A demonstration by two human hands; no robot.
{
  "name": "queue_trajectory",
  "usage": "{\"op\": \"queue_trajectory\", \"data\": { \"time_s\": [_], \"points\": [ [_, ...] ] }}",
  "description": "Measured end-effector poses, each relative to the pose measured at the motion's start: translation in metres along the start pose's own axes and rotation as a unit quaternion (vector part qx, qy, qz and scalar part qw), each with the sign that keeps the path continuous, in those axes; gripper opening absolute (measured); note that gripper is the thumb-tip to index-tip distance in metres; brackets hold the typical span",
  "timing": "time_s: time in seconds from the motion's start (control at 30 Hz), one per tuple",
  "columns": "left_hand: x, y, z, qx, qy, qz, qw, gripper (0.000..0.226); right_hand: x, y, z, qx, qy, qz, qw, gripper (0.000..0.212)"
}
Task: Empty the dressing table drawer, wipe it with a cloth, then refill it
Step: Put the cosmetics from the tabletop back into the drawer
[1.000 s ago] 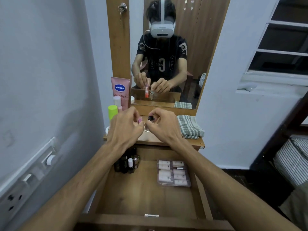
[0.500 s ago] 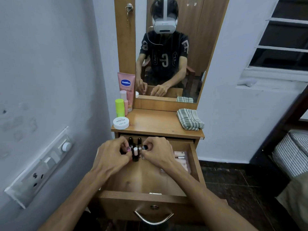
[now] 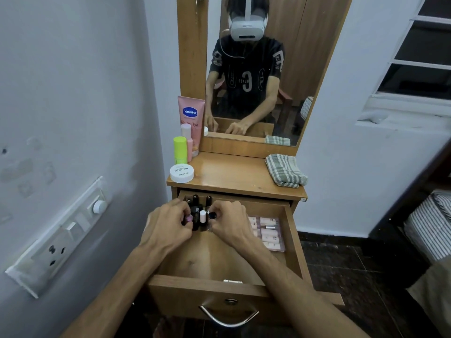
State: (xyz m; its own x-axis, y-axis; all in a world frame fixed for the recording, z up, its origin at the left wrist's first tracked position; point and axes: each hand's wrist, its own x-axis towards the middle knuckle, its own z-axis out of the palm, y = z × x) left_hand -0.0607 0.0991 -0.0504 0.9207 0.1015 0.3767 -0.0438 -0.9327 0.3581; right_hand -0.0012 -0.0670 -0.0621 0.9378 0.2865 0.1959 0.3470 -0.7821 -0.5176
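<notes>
At the drawer's [image 3: 219, 284] back-left corner, both hands have come down from the worktop [image 3: 234, 174]; left hand [image 3: 168, 228] fingers pinch a pink-capped bottle [image 3: 189, 218], right hand [image 3: 229, 225] fingers a black-capped bottle [image 3: 212, 215], so refilling seems underway.

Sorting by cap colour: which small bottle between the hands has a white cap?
The small bottle standing between both hands; its cap is white, its neighbours' black or pink.

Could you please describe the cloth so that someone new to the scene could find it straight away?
Start at the wooden dressing table under the mirror. The cloth lies folded at the top's right end. It alone is fabric, green-and-white checked; the other things on the top are bottles and a jar at the left.
</notes>
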Motion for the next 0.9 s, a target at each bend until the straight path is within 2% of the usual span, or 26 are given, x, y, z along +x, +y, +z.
{"op": "queue_trajectory", "data": {
  "time_s": [0.7, 0.9],
  "points": [
    [0.002, -0.011, 0.009, 0.045, 0.009, -0.024, 0.999, 0.009, -0.008, 0.003, -0.004, 0.060, 0.004, 0.014, 0.998, 0.017],
    [0.001, -0.011, 0.008, 0.039, 0.012, -0.019, 0.999, 0.020, -0.012, 0.002, -0.010, 0.075, 0.034, -0.001, 0.997, 0.016]
  ]
}}
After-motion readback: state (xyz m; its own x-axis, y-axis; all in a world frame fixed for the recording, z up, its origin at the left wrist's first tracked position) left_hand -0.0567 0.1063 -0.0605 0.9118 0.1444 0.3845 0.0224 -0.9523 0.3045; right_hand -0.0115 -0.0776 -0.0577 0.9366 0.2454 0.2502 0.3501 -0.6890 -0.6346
